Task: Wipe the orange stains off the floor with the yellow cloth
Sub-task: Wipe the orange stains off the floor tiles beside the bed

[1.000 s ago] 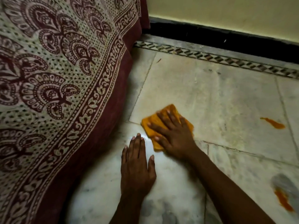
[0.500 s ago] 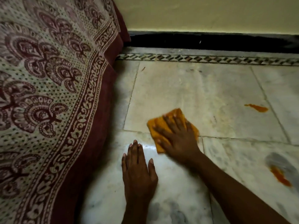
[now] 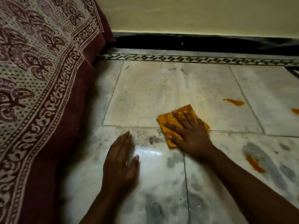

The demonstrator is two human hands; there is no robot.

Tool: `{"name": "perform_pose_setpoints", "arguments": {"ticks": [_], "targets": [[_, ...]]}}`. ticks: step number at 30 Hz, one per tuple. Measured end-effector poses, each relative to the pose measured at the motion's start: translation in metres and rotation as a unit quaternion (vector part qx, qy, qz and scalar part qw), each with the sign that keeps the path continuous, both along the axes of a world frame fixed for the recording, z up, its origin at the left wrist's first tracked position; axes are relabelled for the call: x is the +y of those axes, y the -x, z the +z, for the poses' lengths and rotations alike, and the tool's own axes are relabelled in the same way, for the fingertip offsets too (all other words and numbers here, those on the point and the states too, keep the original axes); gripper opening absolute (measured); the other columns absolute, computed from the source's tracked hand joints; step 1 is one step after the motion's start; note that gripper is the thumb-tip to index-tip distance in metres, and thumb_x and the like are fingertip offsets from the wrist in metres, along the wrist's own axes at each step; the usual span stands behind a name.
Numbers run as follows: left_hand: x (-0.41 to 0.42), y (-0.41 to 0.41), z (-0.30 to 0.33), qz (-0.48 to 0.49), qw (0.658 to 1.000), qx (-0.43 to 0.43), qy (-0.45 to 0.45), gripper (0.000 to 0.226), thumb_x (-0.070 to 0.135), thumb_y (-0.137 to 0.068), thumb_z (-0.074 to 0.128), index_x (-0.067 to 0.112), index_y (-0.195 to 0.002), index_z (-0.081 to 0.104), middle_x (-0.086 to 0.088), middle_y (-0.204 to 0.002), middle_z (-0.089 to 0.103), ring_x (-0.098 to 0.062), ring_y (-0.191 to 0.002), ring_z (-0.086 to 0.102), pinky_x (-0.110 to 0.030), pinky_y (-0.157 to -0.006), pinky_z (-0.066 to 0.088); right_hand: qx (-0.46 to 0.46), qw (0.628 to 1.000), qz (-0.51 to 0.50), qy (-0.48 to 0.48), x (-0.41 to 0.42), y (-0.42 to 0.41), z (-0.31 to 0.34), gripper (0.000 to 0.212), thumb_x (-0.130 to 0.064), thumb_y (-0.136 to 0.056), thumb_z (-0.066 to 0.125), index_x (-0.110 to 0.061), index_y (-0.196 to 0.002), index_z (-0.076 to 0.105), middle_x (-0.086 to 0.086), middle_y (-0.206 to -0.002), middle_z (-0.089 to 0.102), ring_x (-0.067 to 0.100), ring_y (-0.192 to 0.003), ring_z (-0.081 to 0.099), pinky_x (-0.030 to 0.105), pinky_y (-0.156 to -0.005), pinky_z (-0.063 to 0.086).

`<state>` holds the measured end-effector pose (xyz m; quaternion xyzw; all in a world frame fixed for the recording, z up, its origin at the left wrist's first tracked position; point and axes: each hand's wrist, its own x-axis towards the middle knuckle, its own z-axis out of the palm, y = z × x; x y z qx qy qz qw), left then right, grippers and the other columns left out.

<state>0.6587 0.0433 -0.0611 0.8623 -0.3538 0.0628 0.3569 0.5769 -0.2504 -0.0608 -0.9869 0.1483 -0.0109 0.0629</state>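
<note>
The folded yellow cloth point(image 3: 168, 121) lies flat on the marble floor point(image 3: 153, 94), pressed down by my right hand point(image 3: 189, 133) with fingers spread over it. My left hand point(image 3: 120, 162) rests flat on the floor to the left of the cloth, palm down, holding nothing. One orange stain point(image 3: 233, 102) lies on the tile right of the cloth. Another orange stain point(image 3: 254, 164) streaks the near right tile beside a grey patch. A third orange stain point(image 3: 295, 111) shows at the right edge.
A bed draped in a cream and maroon patterned sheet point(image 3: 40, 94) fills the left side down to the floor. A patterned inlay strip point(image 3: 194, 59) and black skirting point(image 3: 194, 42) run along the yellow wall at the back.
My right hand has slid the cloth rightward across the tile joint, away from my left hand. The view has shifted, bringing a third stain into sight at the right edge.
</note>
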Motion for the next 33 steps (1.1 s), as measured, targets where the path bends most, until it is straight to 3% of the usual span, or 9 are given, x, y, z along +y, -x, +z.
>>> {"name": "perform_pose_setpoints", "arguments": {"ticks": [2, 5, 11, 15, 20, 24, 28, 30, 33], "targets": [[-0.034, -0.022, 0.005, -0.009, 1.0, 0.02, -0.004, 0.068, 0.041, -0.095, 0.054, 0.013, -0.157, 0.047, -0.001, -0.166, 0.043, -0.017, -0.155, 0.036, -0.04, -0.126, 0.033, -0.014, 1.0, 0.017, -0.004, -0.016, 0.031, -0.004, 0.058, -0.08, -0.095, 0.024, -0.069, -0.152, 0.025, -0.014, -0.175, 0.014, 0.025, -0.163, 0.011, 0.06, -0.124, 0.021], [-0.102, -0.056, 0.006, -0.029, 0.996, 0.06, -0.054, 0.071, 0.044, -0.097, 0.049, 0.013, -0.16, 0.04, -0.004, -0.17, 0.036, -0.021, -0.159, 0.03, -0.042, -0.13, 0.024, -0.028, 0.992, -0.123, 0.001, -0.028, 0.029, -0.005, 0.061, -0.08, -0.094, 0.025, -0.066, -0.154, 0.025, -0.012, -0.175, 0.015, 0.024, -0.163, 0.012, 0.057, -0.125, 0.022], [-0.14, -0.062, -0.015, 0.031, 0.983, -0.008, -0.183, 0.067, 0.047, -0.104, 0.036, 0.019, -0.165, 0.029, 0.0, -0.174, 0.026, -0.017, -0.161, 0.022, -0.044, -0.132, 0.016, -0.007, 0.901, -0.424, -0.092, -0.043, -0.092, 0.003, 0.067, -0.069, -0.101, 0.021, -0.048, -0.164, 0.015, 0.005, -0.178, -0.003, 0.042, -0.161, -0.007, 0.073, -0.123, -0.001], [-0.142, -0.065, -0.013, 0.063, 0.982, 0.003, -0.178, 0.066, 0.046, -0.103, 0.033, 0.018, -0.163, 0.034, 0.0, -0.174, 0.027, -0.017, -0.161, 0.022, -0.044, -0.133, 0.015, 0.043, 0.958, -0.259, -0.112, -0.037, -0.171, 0.01, 0.065, -0.067, -0.103, 0.024, -0.049, -0.164, 0.01, 0.003, -0.177, -0.01, 0.043, -0.161, -0.012, 0.072, -0.123, -0.006], [-0.142, -0.067, -0.012, 0.091, 0.981, -0.02, -0.172, 0.063, 0.041, -0.101, 0.038, 0.008, -0.154, 0.049, -0.009, -0.167, 0.04, -0.026, -0.154, 0.04, -0.053, -0.126, 0.027, -0.006, 0.996, 0.057, -0.067, -0.032, -0.114, 0.007, 0.061, -0.073, -0.096, 0.018, -0.062, -0.155, 0.03, -0.011, -0.176, 0.012, 0.027, -0.164, 0.007, 0.063, -0.124, 0.019], [-0.143, -0.067, -0.019, 0.08, 0.977, -0.007, -0.196, 0.067, 0.045, -0.101, 0.035, 0.011, -0.159, 0.042, -0.005, -0.171, 0.033, -0.022, -0.159, 0.031, -0.052, -0.128, 0.025, -0.034, 0.989, -0.14, -0.04, -0.069, -0.086, -0.006, 0.061, -0.074, -0.095, 0.026, -0.059, -0.154, 0.037, -0.005, -0.175, 0.02, 0.029, -0.162, 0.015, 0.061, -0.124, 0.022], [-0.142, -0.067, -0.015, 0.082, 0.975, -0.024, -0.204, 0.068, 0.044, -0.1, 0.036, 0.01, -0.158, 0.044, -0.006, -0.169, 0.037, -0.023, -0.157, 0.035, -0.049, -0.126, 0.022, -0.037, 0.916, -0.385, -0.104, -0.067, -0.186, 0.006, 0.061, -0.067, -0.1, 0.033, -0.051, -0.159, 0.031, 0.002, -0.177, 0.008, 0.039, -0.162, 0.003, 0.07, -0.124, 0.006], [-0.142, -0.07, -0.017, 0.092, 0.978, -0.038, -0.183, 0.067, 0.043, -0.099, 0.039, 0.011, -0.156, 0.047, -0.006, -0.168, 0.04, -0.023, -0.155, 0.038, -0.049, -0.123, 0.023, -0.025, 0.942, -0.315, -0.117, -0.054, -0.229, 0.006, 0.061, -0.065, -0.102, 0.032, -0.05, -0.161, 0.027, 0.002, -0.178, 0.003, 0.04, -0.162, -0.001, 0.07, -0.124, 0.001], [-0.143, -0.068, -0.015, 0.091, 0.978, -0.03, -0.187, 0.066, 0.044, -0.099, 0.04, 0.013, -0.156, 0.048, -0.003, -0.166, 0.043, -0.021, -0.155, 0.038, -0.048, -0.122, 0.023, -0.01, 0.997, -0.054, -0.062, -0.034, -0.226, 0.0, 0.059, -0.07, -0.1, 0.023, -0.058, -0.157, 0.028, -0.005, -0.177, 0.008, 0.032, -0.163, 0.002, 0.064, -0.126, 0.005]]}}
